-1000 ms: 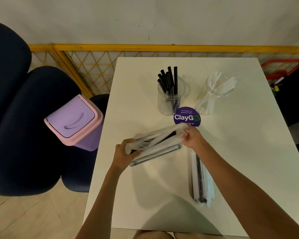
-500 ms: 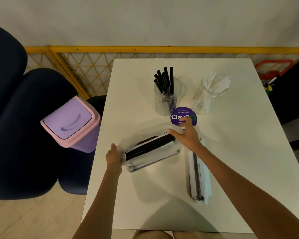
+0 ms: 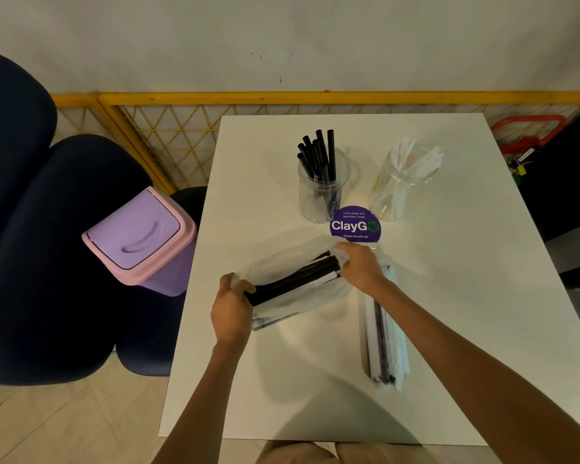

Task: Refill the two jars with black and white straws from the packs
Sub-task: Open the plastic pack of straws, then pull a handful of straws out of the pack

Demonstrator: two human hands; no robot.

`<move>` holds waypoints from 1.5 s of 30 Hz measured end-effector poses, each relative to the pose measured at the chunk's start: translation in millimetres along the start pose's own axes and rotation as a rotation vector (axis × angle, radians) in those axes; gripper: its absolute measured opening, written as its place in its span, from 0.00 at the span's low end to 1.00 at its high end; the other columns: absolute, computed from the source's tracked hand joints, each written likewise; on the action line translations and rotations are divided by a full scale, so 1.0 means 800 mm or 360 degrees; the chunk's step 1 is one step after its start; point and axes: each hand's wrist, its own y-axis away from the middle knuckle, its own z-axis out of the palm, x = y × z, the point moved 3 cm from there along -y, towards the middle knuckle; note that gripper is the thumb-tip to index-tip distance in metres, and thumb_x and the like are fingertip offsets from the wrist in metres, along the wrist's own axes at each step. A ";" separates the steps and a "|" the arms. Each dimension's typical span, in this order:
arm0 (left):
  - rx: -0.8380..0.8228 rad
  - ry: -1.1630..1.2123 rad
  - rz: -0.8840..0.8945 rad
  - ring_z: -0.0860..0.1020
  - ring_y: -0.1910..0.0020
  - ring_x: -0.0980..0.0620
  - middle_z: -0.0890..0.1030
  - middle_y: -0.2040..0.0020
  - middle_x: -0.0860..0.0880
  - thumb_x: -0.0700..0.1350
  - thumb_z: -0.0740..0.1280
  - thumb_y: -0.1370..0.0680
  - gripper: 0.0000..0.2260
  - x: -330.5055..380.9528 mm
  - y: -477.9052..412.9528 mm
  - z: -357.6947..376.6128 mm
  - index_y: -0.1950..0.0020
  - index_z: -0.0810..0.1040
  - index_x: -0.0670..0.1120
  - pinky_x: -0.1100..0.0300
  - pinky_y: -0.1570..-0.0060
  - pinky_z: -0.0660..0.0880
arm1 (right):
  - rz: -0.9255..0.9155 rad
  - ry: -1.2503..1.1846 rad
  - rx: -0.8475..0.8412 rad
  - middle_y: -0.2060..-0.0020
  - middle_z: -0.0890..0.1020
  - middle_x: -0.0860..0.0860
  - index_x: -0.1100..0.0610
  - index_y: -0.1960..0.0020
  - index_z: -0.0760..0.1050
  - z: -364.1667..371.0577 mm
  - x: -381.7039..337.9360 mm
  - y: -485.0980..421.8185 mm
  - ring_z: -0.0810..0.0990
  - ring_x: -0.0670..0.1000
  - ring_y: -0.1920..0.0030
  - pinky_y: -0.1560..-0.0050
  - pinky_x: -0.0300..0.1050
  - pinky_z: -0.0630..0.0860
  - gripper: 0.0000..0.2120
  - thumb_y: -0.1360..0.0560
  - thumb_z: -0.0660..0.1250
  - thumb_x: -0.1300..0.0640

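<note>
Two jars [image 3: 322, 195] [image 3: 403, 192], white table [image 3: 466, 296], yellow railing [image 3: 315, 97]

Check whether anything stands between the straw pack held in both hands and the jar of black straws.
Nothing upright does. Only the round purple ClayGo sticker lies flat on the table between the straw pack, gripped by the left hand and right hand, and the jar of black straws.

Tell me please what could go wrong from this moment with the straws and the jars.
1. The pack holds black and white straws together; the right hand, pinching their tips, may pull both colours at once.
2. The left hand grips only the other end, so loose straws might slide onto the table.
</note>
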 end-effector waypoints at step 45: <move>-0.0687 -0.0793 0.0612 0.72 0.41 0.48 0.71 0.39 0.45 0.47 0.58 0.20 0.15 0.113 -0.043 0.127 0.35 0.66 0.42 0.59 0.51 0.73 | 0.0100 -0.0503 -0.0100 0.30 0.69 0.56 0.57 0.26 0.61 -0.018 -0.007 -0.034 0.67 0.56 0.30 0.31 0.48 0.67 0.33 0.28 0.63 0.73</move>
